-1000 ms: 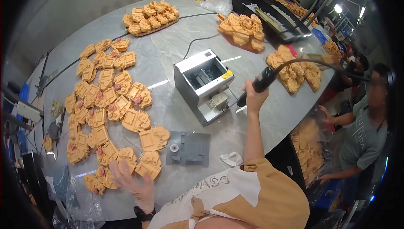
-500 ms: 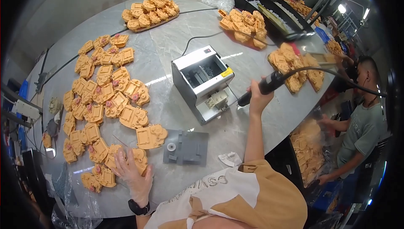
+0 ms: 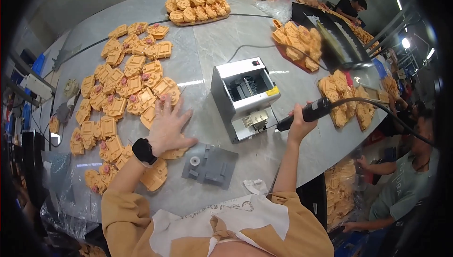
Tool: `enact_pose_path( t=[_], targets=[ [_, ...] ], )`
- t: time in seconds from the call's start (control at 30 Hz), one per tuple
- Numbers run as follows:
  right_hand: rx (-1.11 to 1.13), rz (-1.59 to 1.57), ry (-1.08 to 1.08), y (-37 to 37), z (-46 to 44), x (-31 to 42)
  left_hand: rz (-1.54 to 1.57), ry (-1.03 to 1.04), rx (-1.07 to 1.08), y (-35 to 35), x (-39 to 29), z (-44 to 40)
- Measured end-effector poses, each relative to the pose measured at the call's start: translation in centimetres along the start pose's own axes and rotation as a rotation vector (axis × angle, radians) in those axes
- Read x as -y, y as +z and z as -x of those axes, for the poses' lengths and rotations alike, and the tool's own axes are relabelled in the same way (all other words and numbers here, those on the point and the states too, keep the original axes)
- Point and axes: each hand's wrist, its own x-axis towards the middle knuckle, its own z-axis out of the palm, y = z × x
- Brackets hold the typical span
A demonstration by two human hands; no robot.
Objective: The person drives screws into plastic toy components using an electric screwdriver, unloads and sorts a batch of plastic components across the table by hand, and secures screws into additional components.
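My left hand (image 3: 169, 127), with its fingers spread, is over the right side of a spread of orange plastic parts (image 3: 134, 83), some with pink pieces on them. It hides part of the pieces below it. My right hand (image 3: 301, 124) is wrapped round a black corded screwdriver (image 3: 315, 110), its tip pointing left. Between the hands stands a silver and black box machine (image 3: 241, 97) with an open top. A grey fixture plate (image 3: 211, 166) with a white round piece lies just below and right of my left hand.
Heaped orange parts (image 3: 198, 8) sit at the back, with more piles (image 3: 297, 42) at the right. A black tray (image 3: 337, 35) lies beyond. Cables cross the table (image 3: 188, 44). A co-worker (image 3: 401, 181) is at the right beside bagged parts (image 3: 340, 191); others are farther back.
My left hand has moved up and right from the lower orange parts. My right hand still grips the screwdriver. The view has shifted, and the co-worker at the right has changed posture.
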Motion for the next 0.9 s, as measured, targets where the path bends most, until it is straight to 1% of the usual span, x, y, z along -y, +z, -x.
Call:
enact_pose_path(
  t=[0.07,0.1,0.13,0.2,0.23,0.27,0.33,0.37,0.4,0.47,0.5,0.53,0.6,0.63,0.67,0.7,0.73,0.77,0.83,0.87,0.9],
  targets=[
    [-0.048,-0.035,-0.011,-0.4,-0.4,-0.3,0.033,-0.089,0.03,-0.9,0.8,1.2],
    [-0.055,-0.049,-0.016,-0.6,-0.5,-0.4,0.042,-0.094,-0.003,-1.3,1.1,2.1],
    [-0.044,-0.051,0.005,-0.8,-0.4,-0.5,0.04,-0.11,0.014,-0.8,1.7,2.7],
    [-0.043,-0.051,-0.012,-0.6,-0.6,-0.4,0.159,-0.055,-0.115,-0.4,3.1,3.2],
    [-0.038,-0.041,-0.009,-0.5,-0.5,-0.3,0.089,-0.026,-0.227,-0.7,3.2,3.1],
    [-0.031,-0.044,-0.006,-0.3,-0.4,-0.4,0.088,-0.034,-0.225,-1.3,3.2,2.5],
    [-0.003,-0.014,-0.038,-0.1,-0.2,-0.4,0.145,-0.086,-0.349,-3.0,2.6,0.6],
    [0.002,-0.008,-0.04,0.0,-0.1,-0.3,0.029,-0.11,-0.303,-2.7,2.9,-0.6],
    [-0.004,0.009,-0.035,0.3,0.1,-0.1,0.04,-0.113,-0.306,-1.6,3.3,-1.1],
    [-0.008,0.032,-0.044,0.1,-0.3,0.0,-0.013,-0.109,-0.161,0.4,4.4,-1.8],
    [-0.01,0.016,-0.041,0.0,-0.4,-0.2,-0.009,-0.055,-0.209,0.4,4.6,-1.8],
    [-0.018,-0.003,-0.03,-0.1,-0.3,-0.4,-0.015,-0.047,-0.209,0.2,4.8,-1.5],
    [-0.02,-0.023,-0.012,-0.2,-0.1,-0.4,0.16,-0.035,-0.145,-0.4,4.6,0.0],
    [0.005,-0.017,0.002,-0.2,0.0,-0.3,0.173,-0.04,-0.129,-1.1,4.2,0.7],
    [0.021,-0.01,0.005,-0.3,-0.2,-0.2,0.198,0.001,-0.183,-1.3,4.2,1.2],
    [-0.004,-0.006,0.003,-0.5,-0.2,-0.2,0.195,0.003,-0.133,-2.0,4.3,1.6],
    [0.023,0.001,-0.016,-0.4,0.0,-0.2,0.189,0.001,-0.085,-3.0,4.5,1.5],
    [0.052,0.006,-0.034,-0.2,0.0,-0.3,0.182,0.016,-0.084,-4.0,4.5,0.6],
    [0.064,-0.009,-0.012,-0.2,0.2,-0.3,0.224,0.05,-0.312,-5.5,4.5,-1.5],
    [0.087,-0.023,0.01,-0.1,0.3,-0.2,0.22,0.056,-0.308,-5.9,4.7,-3.3],
    [0.072,-0.027,0.016,0.1,0.3,0.1,0.212,0.098,-0.373,-6.4,5.1,-5.9]
  ],
)
